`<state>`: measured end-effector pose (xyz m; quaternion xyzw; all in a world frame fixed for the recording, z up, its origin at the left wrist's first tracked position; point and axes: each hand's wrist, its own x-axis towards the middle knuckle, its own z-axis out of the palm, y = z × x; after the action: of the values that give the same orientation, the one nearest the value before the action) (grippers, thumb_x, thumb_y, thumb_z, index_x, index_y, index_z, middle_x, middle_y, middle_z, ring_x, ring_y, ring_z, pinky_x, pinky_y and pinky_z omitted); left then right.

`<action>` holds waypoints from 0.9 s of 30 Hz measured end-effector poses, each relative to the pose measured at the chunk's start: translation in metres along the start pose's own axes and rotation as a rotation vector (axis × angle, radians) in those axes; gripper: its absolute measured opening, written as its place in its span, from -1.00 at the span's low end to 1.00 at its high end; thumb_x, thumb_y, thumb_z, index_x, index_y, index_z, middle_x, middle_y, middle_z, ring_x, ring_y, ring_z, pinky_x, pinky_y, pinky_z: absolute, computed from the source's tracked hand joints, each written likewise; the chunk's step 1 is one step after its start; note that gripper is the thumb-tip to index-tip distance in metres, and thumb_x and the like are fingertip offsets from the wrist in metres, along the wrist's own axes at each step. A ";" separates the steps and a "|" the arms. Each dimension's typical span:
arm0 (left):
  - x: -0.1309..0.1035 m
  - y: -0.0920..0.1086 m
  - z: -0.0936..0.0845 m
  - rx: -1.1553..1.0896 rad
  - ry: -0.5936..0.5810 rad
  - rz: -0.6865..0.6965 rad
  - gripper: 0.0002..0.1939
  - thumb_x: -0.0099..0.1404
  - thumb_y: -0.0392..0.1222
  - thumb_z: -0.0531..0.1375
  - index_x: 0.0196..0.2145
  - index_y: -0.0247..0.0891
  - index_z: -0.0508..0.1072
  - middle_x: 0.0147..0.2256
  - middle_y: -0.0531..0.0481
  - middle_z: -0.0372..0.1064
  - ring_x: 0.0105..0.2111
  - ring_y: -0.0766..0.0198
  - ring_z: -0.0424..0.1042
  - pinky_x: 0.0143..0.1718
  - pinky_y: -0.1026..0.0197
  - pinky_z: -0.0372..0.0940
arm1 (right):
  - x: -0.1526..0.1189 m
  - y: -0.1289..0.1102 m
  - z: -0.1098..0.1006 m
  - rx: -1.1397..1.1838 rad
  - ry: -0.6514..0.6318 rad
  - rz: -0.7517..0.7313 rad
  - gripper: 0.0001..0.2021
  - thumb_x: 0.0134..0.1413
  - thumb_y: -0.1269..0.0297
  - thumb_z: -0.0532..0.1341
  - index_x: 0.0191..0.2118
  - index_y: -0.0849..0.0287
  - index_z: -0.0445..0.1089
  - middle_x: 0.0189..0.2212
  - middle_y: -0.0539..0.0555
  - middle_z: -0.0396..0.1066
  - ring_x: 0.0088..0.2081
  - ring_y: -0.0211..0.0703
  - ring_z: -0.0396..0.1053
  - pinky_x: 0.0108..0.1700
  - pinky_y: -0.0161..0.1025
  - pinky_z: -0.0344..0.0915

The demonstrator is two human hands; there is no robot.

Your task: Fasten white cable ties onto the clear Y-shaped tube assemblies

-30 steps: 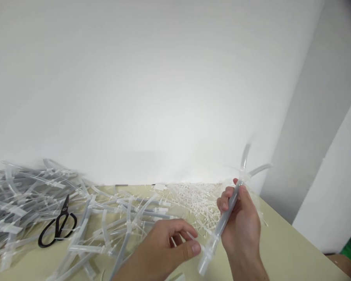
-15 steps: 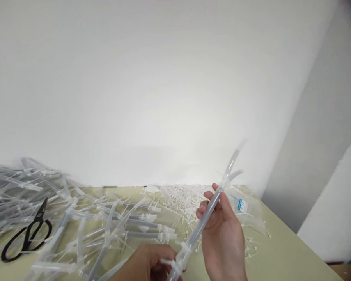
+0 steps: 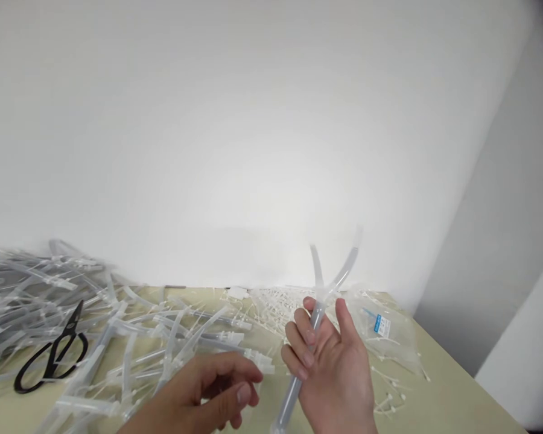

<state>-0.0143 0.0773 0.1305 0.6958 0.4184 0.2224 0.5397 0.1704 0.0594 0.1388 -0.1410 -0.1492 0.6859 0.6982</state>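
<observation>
A translucent tube assembly [image 3: 291,398] with a Y-shaped fork at its far end lies across the fingers of my right hand [image 3: 335,367]. Those fingers curl round the stem just below the fork, while the thumb stands away from it. The tube's lower end runs toward the bottom edge of the view. My left hand [image 3: 217,386] hovers to the left of the stem, apart from it, fingers bent and the thumb a little away from them, with nothing seen in it. Under and beyond it are more translucent tube assemblies [image 3: 172,343].
Black-handled scissors [image 3: 52,361] lie on the left among the tubes. A dense tube heap [image 3: 27,277] fills the far left. White cable ties [image 3: 276,307] are piled at the back, beside a clear plastic bag [image 3: 398,337] with a blue label. A white wall [image 3: 253,150] rises behind the table [image 3: 443,392].
My left hand has let go of the tube's lower end and moved left. In my right hand the tube has turned more upright, its two branches now spread apart.
</observation>
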 end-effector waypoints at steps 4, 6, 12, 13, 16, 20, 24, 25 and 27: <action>-0.006 0.007 0.002 0.060 0.017 0.025 -0.66 0.23 0.08 0.14 -0.16 -0.16 0.47 -0.29 -0.01 0.41 -0.34 0.26 0.37 -0.26 0.22 0.24 | -0.006 -0.006 -0.001 0.033 -0.104 0.018 -0.60 0.14 -0.10 0.02 -0.40 0.16 0.31 -0.63 -0.14 -0.07 -0.64 -0.35 -0.21 -0.64 -0.38 -0.19; -0.008 0.009 0.004 0.062 0.009 0.057 -0.67 0.24 0.08 0.13 -0.18 -0.15 0.47 -0.31 0.00 0.41 -0.35 0.26 0.37 -0.28 0.23 0.23 | -0.009 -0.009 0.000 0.037 -0.129 -0.005 -0.61 0.16 -0.06 0.02 -0.39 0.17 0.32 -0.62 -0.14 -0.07 -0.64 -0.36 -0.22 -0.63 -0.39 -0.19; -0.009 0.008 0.014 0.088 -0.050 0.080 -0.71 0.28 0.04 0.08 -0.22 -0.14 0.48 -0.34 0.05 0.38 -0.37 0.29 0.32 -0.31 0.26 0.17 | -0.014 -0.005 0.004 0.069 -0.143 -0.067 -0.63 0.17 -0.02 0.04 -0.36 0.20 0.34 -0.62 -0.14 -0.08 -0.62 -0.36 -0.18 -0.59 -0.39 -0.03; -0.008 0.006 0.017 0.094 -0.071 0.096 -0.71 0.29 0.03 0.06 -0.26 -0.16 0.48 -0.38 0.06 0.35 -0.38 0.30 0.29 -0.33 0.27 0.15 | -0.014 -0.003 0.005 0.073 -0.136 -0.080 -0.64 0.17 -0.01 0.04 -0.36 0.20 0.35 -0.62 -0.13 -0.07 -0.61 -0.36 -0.16 -0.55 -0.38 0.04; -0.005 0.003 0.023 0.020 -0.186 0.146 -0.67 0.29 0.04 0.06 -0.35 -0.25 0.46 -0.47 0.08 0.24 -0.43 0.33 0.22 -0.40 0.30 0.11 | -0.014 0.005 0.007 0.070 -0.132 -0.108 -0.64 0.17 0.00 0.05 -0.34 0.21 0.38 -0.63 -0.13 -0.03 -0.59 -0.36 -0.09 -0.40 -0.33 0.18; -0.002 0.001 0.025 -0.131 -0.331 0.125 -0.68 0.23 0.05 0.13 -0.29 -0.30 0.43 -0.43 0.05 0.24 -0.44 0.34 0.22 -0.40 0.30 0.13 | -0.012 0.011 0.007 -0.097 -0.113 -0.135 -0.57 0.16 -0.04 0.03 -0.30 0.25 0.44 -0.59 -0.05 0.15 -0.51 -0.30 0.09 -0.32 -0.26 0.22; -0.005 -0.001 0.010 0.029 -0.175 0.108 -0.75 0.22 0.01 0.13 -0.30 -0.23 0.41 -0.41 0.07 0.25 -0.39 0.30 0.24 -0.37 0.30 0.14 | -0.006 0.005 0.003 -0.365 0.026 -0.257 -0.70 0.11 0.10 0.15 -0.27 0.24 0.47 -0.32 0.10 0.39 -0.29 -0.15 0.27 -0.20 -0.22 0.24; -0.006 -0.001 0.006 0.102 -0.111 0.120 -0.77 0.23 0.00 0.12 -0.32 -0.21 0.41 -0.42 0.08 0.25 -0.38 0.29 0.24 -0.35 0.30 0.13 | -0.005 0.002 0.001 -0.394 0.065 -0.289 -0.76 0.08 0.15 0.19 -0.27 0.22 0.47 -0.29 0.10 0.40 -0.28 -0.15 0.28 -0.19 -0.22 0.24; -0.009 -0.001 -0.004 0.223 -0.031 0.133 -0.78 0.26 -0.01 0.08 -0.37 -0.20 0.39 -0.43 0.11 0.23 -0.38 0.30 0.22 -0.35 0.31 0.12 | -0.003 -0.004 -0.002 -0.394 0.096 -0.312 -0.75 0.07 0.16 0.20 -0.24 0.22 0.47 -0.27 0.10 0.41 -0.29 -0.16 0.29 -0.21 -0.22 0.26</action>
<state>-0.0230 0.0724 0.1320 0.7811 0.3849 0.1992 0.4495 0.1749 0.0566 0.1391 -0.2822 -0.2666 0.5198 0.7610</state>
